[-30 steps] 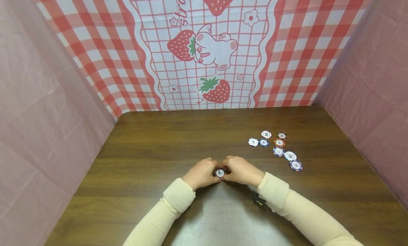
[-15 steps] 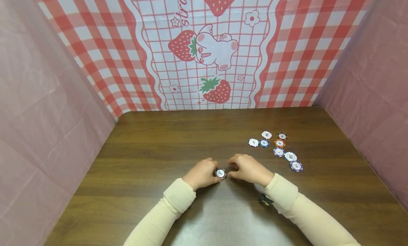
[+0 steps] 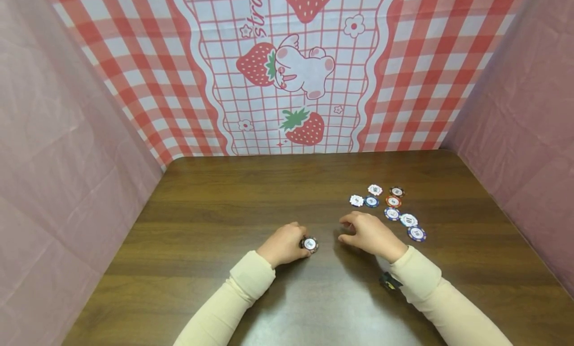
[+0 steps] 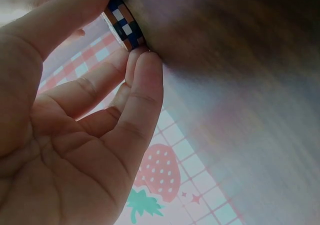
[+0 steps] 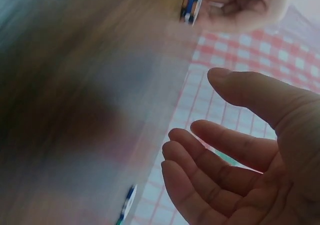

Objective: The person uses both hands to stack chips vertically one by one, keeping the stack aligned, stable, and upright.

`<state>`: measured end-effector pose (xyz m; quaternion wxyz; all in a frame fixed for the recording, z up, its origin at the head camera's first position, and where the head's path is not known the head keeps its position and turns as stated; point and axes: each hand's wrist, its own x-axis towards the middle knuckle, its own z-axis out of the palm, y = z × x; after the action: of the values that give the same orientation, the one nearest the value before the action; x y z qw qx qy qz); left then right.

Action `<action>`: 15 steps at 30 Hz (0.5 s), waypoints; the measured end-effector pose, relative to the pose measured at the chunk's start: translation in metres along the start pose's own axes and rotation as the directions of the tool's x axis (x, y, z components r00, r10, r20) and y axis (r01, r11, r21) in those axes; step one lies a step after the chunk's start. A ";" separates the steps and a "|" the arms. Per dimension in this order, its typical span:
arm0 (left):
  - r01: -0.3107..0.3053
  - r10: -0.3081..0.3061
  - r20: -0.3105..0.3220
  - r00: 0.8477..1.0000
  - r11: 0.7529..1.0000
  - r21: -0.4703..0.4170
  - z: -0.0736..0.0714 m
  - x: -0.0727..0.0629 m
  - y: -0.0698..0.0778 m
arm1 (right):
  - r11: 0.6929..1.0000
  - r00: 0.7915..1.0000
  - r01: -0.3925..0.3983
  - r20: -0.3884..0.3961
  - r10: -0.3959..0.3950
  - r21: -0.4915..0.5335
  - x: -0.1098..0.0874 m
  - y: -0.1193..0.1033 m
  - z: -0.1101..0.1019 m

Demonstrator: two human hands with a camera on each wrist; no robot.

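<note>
A short stack of poker chips (image 3: 310,244) stands on the table, its top chip black-edged with a white centre. My left hand (image 3: 282,244) holds the stack from its left side, between thumb and fingers. The left wrist view shows orange, blue and black bands on the stacked chips' edges (image 4: 125,27). Apart from the stack, to its right, my right hand (image 3: 371,235) hovers over the table with loosely bent fingers and nothing between them. Nearest to it lie a blue chip (image 3: 392,214) and a white chip numbered 10 (image 3: 408,220).
Several more chips lie flat at the right: a white one (image 3: 356,200), a dark blue one (image 3: 371,201), a pink-edged one (image 3: 374,190), an orange one (image 3: 393,201), a black one (image 3: 396,191) and a purple-blue one (image 3: 416,233). The wooden table (image 3: 215,196) meets hanging cloth at its back.
My right hand has let go of the stack and moved right, toward the loose chips, its fingers spreading. My left hand stays at the stack.
</note>
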<state>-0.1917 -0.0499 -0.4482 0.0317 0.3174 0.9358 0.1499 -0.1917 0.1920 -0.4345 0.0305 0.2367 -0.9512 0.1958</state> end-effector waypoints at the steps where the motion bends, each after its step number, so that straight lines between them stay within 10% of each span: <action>1: 0.000 0.000 0.000 1.000 1.000 -0.001 0.000 0.000 0.000 | 1.000 1.000 -0.010 -0.010 0.010 -0.009 -0.002 0.003 -0.001; 15: -0.004 0.004 0.004 1.000 1.000 -0.006 0.001 0.001 -0.001 | 0.984 0.983 -0.173 -0.075 0.170 -0.040 -0.031 0.049 -0.031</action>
<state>-0.1924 -0.0498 -0.4491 0.0344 0.3194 0.9347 0.1521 -0.1881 0.2570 -0.4279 0.0528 0.1459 -0.9706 0.1839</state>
